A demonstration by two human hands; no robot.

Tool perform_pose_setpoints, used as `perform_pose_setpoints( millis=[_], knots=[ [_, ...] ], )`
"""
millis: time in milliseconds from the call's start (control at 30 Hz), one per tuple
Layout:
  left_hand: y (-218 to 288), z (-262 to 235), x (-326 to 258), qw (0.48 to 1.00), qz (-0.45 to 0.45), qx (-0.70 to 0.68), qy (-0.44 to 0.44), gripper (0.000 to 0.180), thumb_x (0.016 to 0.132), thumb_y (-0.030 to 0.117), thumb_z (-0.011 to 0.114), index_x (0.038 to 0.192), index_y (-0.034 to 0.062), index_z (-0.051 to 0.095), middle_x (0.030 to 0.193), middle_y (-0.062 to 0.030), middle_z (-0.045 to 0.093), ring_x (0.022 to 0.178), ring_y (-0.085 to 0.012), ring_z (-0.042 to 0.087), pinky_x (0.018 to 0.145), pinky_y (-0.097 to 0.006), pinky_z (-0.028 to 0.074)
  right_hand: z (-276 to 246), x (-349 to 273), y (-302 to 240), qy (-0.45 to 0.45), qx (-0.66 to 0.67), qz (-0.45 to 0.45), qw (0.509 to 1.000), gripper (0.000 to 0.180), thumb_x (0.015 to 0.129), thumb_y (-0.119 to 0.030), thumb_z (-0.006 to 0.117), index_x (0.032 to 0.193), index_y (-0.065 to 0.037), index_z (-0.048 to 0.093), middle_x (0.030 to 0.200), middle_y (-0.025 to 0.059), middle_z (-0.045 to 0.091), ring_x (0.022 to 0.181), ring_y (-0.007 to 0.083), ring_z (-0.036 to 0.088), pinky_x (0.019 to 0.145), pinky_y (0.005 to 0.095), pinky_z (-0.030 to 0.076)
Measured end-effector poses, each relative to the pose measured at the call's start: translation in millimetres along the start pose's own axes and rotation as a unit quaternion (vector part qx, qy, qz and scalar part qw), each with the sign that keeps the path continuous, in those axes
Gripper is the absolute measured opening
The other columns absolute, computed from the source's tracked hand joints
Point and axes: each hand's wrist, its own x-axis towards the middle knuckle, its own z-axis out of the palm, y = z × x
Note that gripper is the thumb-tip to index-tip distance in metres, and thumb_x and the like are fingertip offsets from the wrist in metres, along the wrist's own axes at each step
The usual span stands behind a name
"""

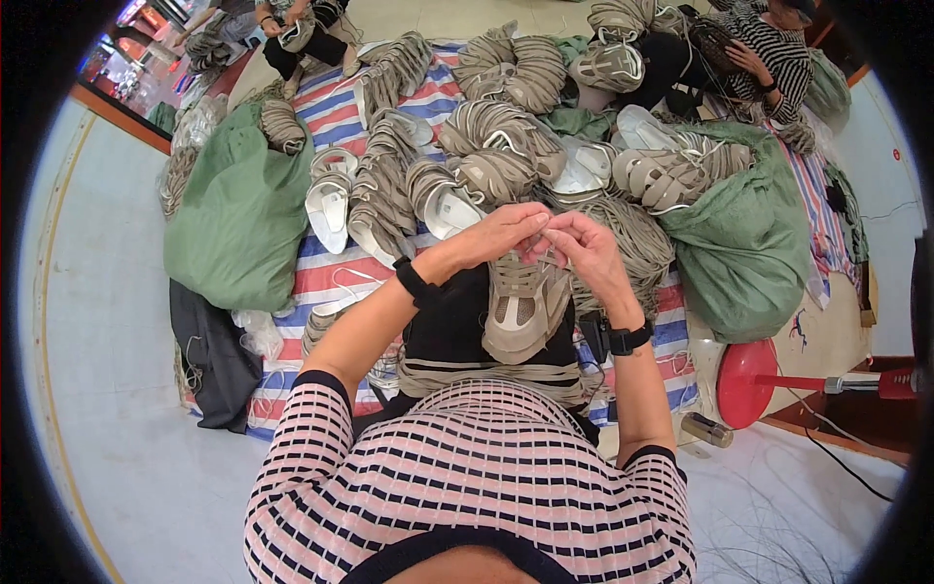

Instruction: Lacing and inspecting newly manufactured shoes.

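Note:
A beige and tan sneaker rests toe-down on my lap, its laced top facing up. My left hand and my right hand meet just above its lacing area, fingertips pinched together on a thin lace at the shoe's top. Both wrists wear black bands. Part of the shoe's tongue is hidden under my fingers.
Several stacked rows of similar beige shoes lie on a striped red, white and blue mat. Green sacks flank the heap. A red stool stands at right. Other people sit at the far side.

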Motion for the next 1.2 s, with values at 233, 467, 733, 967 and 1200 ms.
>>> perform_pose_setpoints(
  millis=[233,467,733,967,1200],
  knots=[
    [-13,-1,3,0.998,0.012,0.017,0.062,0.008,0.09,0.01,0.048,0.094,0.0041,0.051,0.069,0.0027,0.046,0.062,-0.0056,0.042,0.054,-0.021,0.035,-4,-7,3,0.024,-0.047,0.01,0.999,0.019,0.087,-0.011,0.055,0.104,-0.005,0.055,0.068,0.0011,0.061,0.054,0.0053,0.047,0.05,0.0198,0.039],
    [-8,3,6,0.987,0.05,0.093,0.118,0.012,0.088,0.011,0.051,0.094,0.0015,0.05,0.064,-0.0016,0.052,0.06,-0.0097,0.047,0.055,-0.026,0.039,-2,1,8,0.02,-0.115,0.031,0.993,0.011,0.085,-0.013,0.057,0.086,-0.004,0.064,0.064,-0.0008,0.06,0.054,0.0061,0.049,0.05,0.0218,0.038],
    [-39,-11,9,0.834,0.063,0.527,0.151,0.012,0.077,0.017,0.06,0.076,0.0052,0.058,0.072,-0.0126,0.061,0.073,-0.0326,0.058,0.063,-0.042,0.04,-12,-5,46,0.089,-0.329,0.001,0.94,0.019,0.083,-0.029,0.057,0.082,-0.013,0.067,0.063,-0.0027,0.06,0.072,0.0126,0.051,0.078,0.0293,0.033],
    [-33,-7,13,0.855,0.069,0.508,0.081,0.011,0.07,0.016,0.062,0.075,0.0084,0.057,0.073,-0.0068,0.057,0.079,-0.0263,0.055,0.07,-0.037,0.032,-14,-11,60,0.072,-0.206,0.029,0.975,0.02,0.081,-0.029,0.056,0.075,-0.012,0.065,0.065,-0.0025,0.059,0.076,0.0146,0.048,0.081,0.0318,0.03],
    [-37,-6,12,0.847,0.152,0.504,0.076,0.014,0.067,0.011,0.064,0.079,0.01,0.057,0.079,-0.0041,0.052,0.083,-0.0226,0.051,0.073,-0.034,0.031,-8,-8,55,0.056,-0.012,0.082,0.995,0.015,0.076,-0.013,0.055,0.068,-0.001,0.06,0.063,0.0019,0.056,0.061,0.0099,0.048,0.057,0.0225,0.037]
  ],
)
